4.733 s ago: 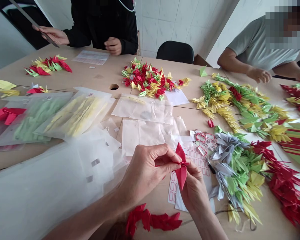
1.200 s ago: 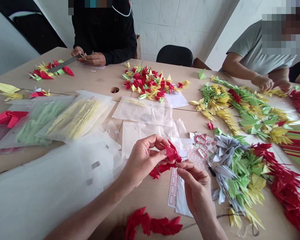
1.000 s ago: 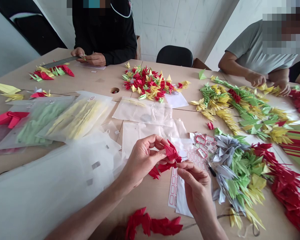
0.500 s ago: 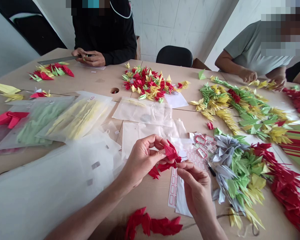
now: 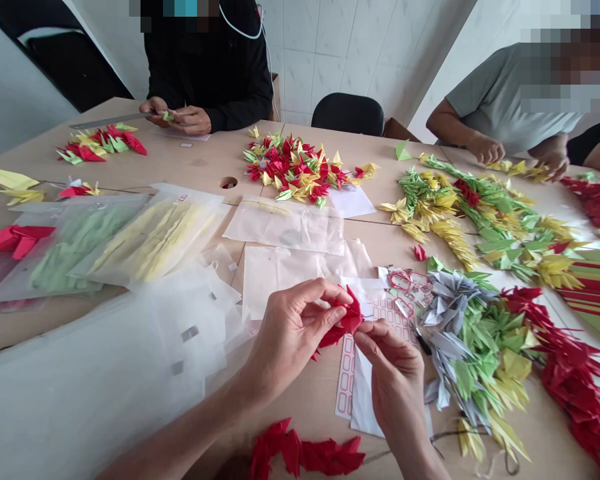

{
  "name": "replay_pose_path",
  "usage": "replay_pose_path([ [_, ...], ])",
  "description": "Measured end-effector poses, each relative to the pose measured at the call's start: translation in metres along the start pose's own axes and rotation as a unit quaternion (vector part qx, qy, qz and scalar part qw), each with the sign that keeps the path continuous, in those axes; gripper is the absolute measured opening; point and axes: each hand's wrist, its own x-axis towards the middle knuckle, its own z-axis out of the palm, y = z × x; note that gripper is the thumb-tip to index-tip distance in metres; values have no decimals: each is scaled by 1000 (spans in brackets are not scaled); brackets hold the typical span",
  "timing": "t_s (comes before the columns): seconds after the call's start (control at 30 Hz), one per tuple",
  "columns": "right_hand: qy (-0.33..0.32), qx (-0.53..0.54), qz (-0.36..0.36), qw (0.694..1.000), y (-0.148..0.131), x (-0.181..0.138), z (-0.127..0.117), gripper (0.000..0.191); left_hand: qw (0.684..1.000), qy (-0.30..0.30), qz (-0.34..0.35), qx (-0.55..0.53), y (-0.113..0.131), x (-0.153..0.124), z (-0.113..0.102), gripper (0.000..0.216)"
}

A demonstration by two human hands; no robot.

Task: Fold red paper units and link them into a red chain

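In the middle of the head view, my left hand [image 5: 300, 323] pinches a red folded-paper crane [image 5: 353, 316] between thumb and fingers. More red folded paper hangs below those fingertips, partly hidden. My right hand [image 5: 393, 363] is closed in a pinch at the crane's lower right edge; what sits between its fingertips is too small to name. A thin dark line sticks out of the crane just above them. On the table below my hands lies a row of red paper cranes [image 5: 300, 452]. A sheet of red-framed labels [image 5: 347, 383] is partly under my right hand.
Grey, green, yellow and red cranes [image 5: 473, 360] heap at the right. A mixed pile [image 5: 300, 167] sits farther back. Plastic bags of paper strips [image 5: 150, 237] and a large translucent sheet [image 5: 90, 373] cover the left. Two people work across the table [image 5: 190, 163].
My left hand has shifted slightly right and down, turning the red crane. The gap between the crane and my right fingertips has closed. The person across at left has moved their hands slightly.
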Motion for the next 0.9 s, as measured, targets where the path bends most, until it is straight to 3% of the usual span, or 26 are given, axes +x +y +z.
replay_pose_path([
  [0.27, 0, 16, -48, 999, 5, -1, -5, 12, 999, -32, -17, -12, 6, -2, 2, 8],
  [0.9, -13, 64, -15, 998, 5, -2, -2, 14, 998, -36, -5, 48, 7, -7, 2, 9],
])
